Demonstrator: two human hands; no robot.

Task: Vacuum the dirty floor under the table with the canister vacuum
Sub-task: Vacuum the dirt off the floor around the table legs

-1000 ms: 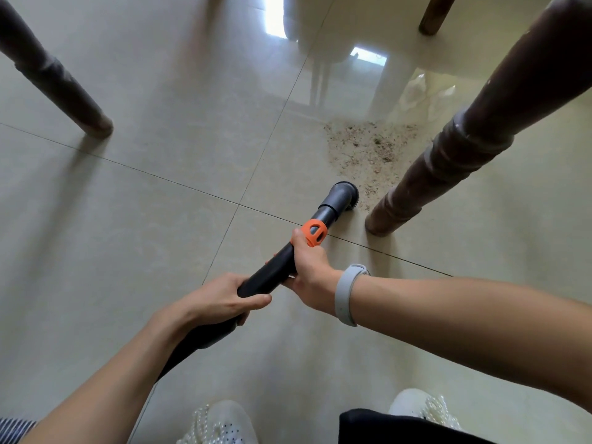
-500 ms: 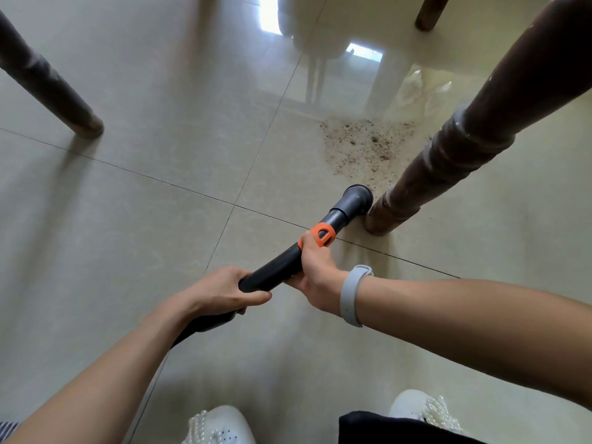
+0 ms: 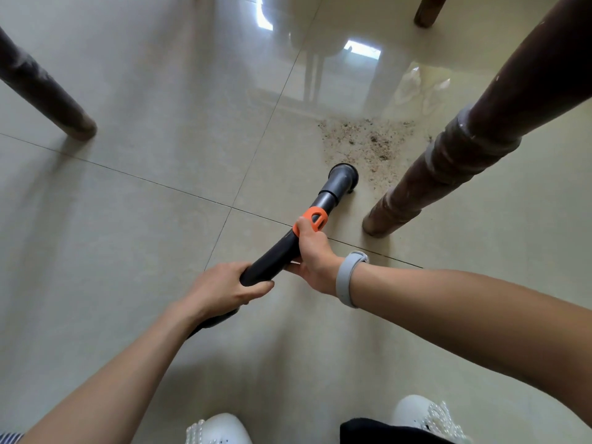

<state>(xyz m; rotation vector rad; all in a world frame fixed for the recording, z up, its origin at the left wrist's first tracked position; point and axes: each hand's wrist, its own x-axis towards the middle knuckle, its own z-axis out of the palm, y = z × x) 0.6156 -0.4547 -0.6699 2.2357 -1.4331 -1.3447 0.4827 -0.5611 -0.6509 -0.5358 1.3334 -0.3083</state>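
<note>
Both hands, left hand [image 3: 224, 288] & right hand [image 3: 312, 257], fingers curled round vacuum wand [image 3: 282, 251], nozzle [image 3: 342, 177] at dirt patch [image 3: 362, 145] centre-right; canister out of frame.

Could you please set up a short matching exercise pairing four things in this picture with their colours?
Things:
1. collar on the vacuum tube
2. wristband
3. near table leg
4. shoes

Colours:
A. white
B. dark brown
C. orange
D. pale grey

Pairs: 1-C, 2-D, 3-B, 4-A
</note>
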